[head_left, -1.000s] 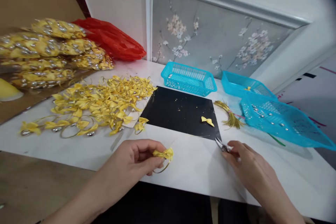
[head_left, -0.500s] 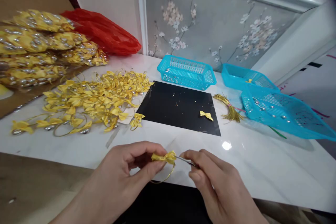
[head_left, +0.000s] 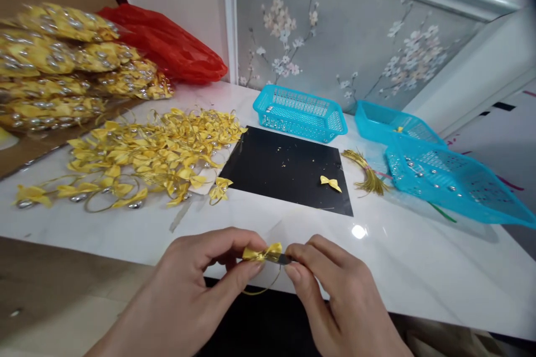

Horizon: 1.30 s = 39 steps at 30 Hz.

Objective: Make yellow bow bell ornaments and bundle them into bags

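My left hand (head_left: 209, 276) pinches a yellow ribbon bow (head_left: 251, 254) between thumb and fingertips. From the bow a thin gold cord (head_left: 268, 288) hangs in a loop below. My right hand (head_left: 335, 284) grips a small slim metal tool (head_left: 283, 259) whose flat end meets the right side of the bow; its exact kind is hidden by the fingers. Both hands are over the front edge of the white table. Beyond them, a single yellow bow (head_left: 330, 183) lies on a black mat (head_left: 288, 170).
A heap of yellow bows with cords and silver beads (head_left: 154, 150) covers the left. Behind it are bagged bows (head_left: 62, 61) and a red plastic bag (head_left: 167, 44). Blue baskets (head_left: 299, 114) stand at the back and right (head_left: 481, 189). A gold cord bundle (head_left: 368, 175) lies beside the mat.
My right hand has moved slightly left, closer to the bow, and the tool in it has turned to show a flat, dark face. My left hand keeps hold of the bow.
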{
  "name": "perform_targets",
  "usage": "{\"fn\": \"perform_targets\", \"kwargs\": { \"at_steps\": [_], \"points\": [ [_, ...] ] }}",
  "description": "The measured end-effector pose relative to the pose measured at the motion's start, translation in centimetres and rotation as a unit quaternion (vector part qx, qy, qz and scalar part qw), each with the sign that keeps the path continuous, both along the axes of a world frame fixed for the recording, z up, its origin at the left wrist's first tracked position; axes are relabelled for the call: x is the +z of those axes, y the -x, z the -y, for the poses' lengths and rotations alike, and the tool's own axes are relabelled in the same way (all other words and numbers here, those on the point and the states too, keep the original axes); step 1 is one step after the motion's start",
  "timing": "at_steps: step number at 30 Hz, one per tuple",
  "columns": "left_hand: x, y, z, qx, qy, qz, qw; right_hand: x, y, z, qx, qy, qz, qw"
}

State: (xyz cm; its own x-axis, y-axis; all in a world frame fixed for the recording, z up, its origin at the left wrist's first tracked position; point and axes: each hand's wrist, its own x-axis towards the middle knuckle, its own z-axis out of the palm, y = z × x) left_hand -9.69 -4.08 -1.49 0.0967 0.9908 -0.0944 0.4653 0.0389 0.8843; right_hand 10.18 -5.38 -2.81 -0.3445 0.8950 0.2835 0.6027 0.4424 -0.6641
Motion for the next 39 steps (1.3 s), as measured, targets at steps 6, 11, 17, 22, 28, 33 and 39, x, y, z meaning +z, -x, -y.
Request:
{"fn": "perform_targets", "kwargs": {
  "at_steps": [6,11,17,22,28,33,39],
  "points": [
    [0.2,-0.2,-0.2,-0.012,0.0,0.008,1.0,-0.1,0.2,-0.2,0.007,0.013,-0.024,1.0],
    [0.3,-0.3,-0.2,-0.013,-0.014,0.001,1.0,-0.2,0.3,-0.3,0.0,0.026,-0.04,0.999],
    [0.1,-0.2,-0.5,-0.018,-0.013,0.0,1.0,-0.2,0.4,-0.2,-0.019,0.046,-0.069,0.996],
    [0.1,-0.2,-0.7,-0.004,-0.045,-0.008,0.999,-0.5,-0.7,-0.6,-0.053,0.009,-0.043,0.998],
    [0.1,0.5,-0.3,0.006,-0.072,-0.01,0.997,-4.8,-6.1,-2.6,-0.265,-0.072,0.142,0.951],
    [-0.1,0.5,-0.6,-0.004,-0.085,-0.016,0.996,-6.5,-6.8,-3.1,-0.297,-0.135,0.226,0.918],
    [0.2,-0.2,-0.9,0.002,-0.153,-0.068,0.986,-1.3,-1.0,-1.3,-0.055,-0.016,-0.095,0.994]
  ]
}}
